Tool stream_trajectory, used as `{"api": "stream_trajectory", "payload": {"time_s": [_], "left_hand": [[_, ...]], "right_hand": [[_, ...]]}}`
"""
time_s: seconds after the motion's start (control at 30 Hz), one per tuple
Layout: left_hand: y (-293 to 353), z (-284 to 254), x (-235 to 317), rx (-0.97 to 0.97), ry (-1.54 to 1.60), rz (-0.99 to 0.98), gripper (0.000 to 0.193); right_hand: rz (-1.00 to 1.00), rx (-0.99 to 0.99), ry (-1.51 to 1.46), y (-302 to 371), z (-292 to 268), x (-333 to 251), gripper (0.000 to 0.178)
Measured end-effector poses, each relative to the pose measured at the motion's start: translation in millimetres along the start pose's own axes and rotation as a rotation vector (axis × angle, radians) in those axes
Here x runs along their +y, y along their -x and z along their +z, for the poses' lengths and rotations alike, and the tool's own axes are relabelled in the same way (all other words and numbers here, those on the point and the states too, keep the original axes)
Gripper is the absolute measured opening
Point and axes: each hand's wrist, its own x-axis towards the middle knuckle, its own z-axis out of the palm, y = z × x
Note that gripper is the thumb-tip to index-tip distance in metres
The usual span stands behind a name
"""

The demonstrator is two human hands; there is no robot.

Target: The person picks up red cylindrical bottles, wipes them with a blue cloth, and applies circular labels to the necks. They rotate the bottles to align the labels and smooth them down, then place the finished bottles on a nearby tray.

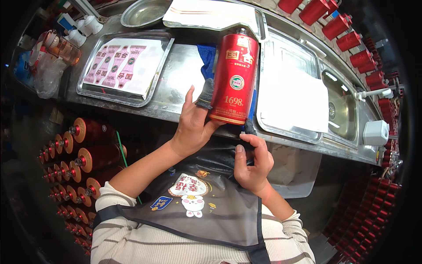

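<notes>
Closed on a red bottle [235, 83]'s lower end, the left hand [192, 125] supports it near the half-curled right hand [256, 163], its hold unclear, pink labels [115, 67] lying leftward.

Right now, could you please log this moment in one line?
left hand: against red bottle, left side | right hand: near bottle's base | pink labels: in left tray

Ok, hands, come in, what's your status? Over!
Left fingers at red bottle's lower side. Right fingers near its base. Blue cloth partly behind it.
</notes>
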Motion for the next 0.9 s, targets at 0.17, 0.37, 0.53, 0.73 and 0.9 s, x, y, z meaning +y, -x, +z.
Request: {"api": "stream_trajectory", "payload": {"time_s": [0.17, 0.37, 0.53, 0.73, 0.9], "left_hand": [[4, 5, -1, -0.014, -0.019, -0.014, 0.054], [10, 1, -8, -0.208, -0.142, -0.046, 0.085], [-11, -42, 7, -0.381, 0.076, -0.277, 0.104], [-105, -44, -5, 0.248, 0.490, -0.233, 0.026], [-172, 4, -52, -0.032, 0.109, -0.442, 0.055]], "right_hand": [[-0.300, -0.136, 0.242, -21, -10, -7, 0.037], [-0.414, -0.466, 0.573, -49, -11, -18, 0.034], [-0.436, -0.478, 0.170, -58, 2, -15, 0.027], [0.101, -0.045, -0.061, -39, -48, 8, 0.019], [-0.011, -0.220, 0.265, -62, -28, 47, 0.104]]}}
